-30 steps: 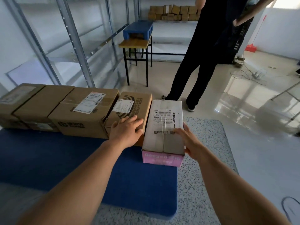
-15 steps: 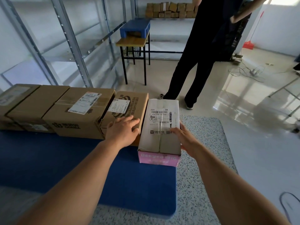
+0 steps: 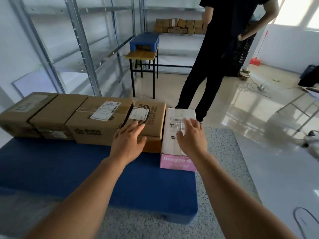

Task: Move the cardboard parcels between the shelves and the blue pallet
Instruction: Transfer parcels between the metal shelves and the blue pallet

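Observation:
A row of cardboard parcels sits along the far edge of the blue pallet (image 3: 72, 171). At the right end lies a white parcel with a pink front (image 3: 174, 144), pushed against a brown parcel with black print (image 3: 151, 118). My right hand (image 3: 191, 137) hovers over the white parcel with fingers spread, holding nothing. My left hand (image 3: 128, 142) is open over the near corner of the printed brown parcel. Further left stand a labelled brown parcel (image 3: 96, 121) and two more brown parcels (image 3: 57, 116).
Metal shelves (image 3: 82, 44) stand behind the pallet at left. A small table (image 3: 141, 56) carries a blue crate (image 3: 145, 40). A person in black (image 3: 215, 57) stands just beyond the white parcel. More parcels (image 3: 179, 25) sit on a far shelf. Cables lie on the floor at right.
Both hands let go of the white parcel's sides and lifted. The right hand now hovers above its top; the left is over the printed brown parcel. The white parcel rests against its neighbour.

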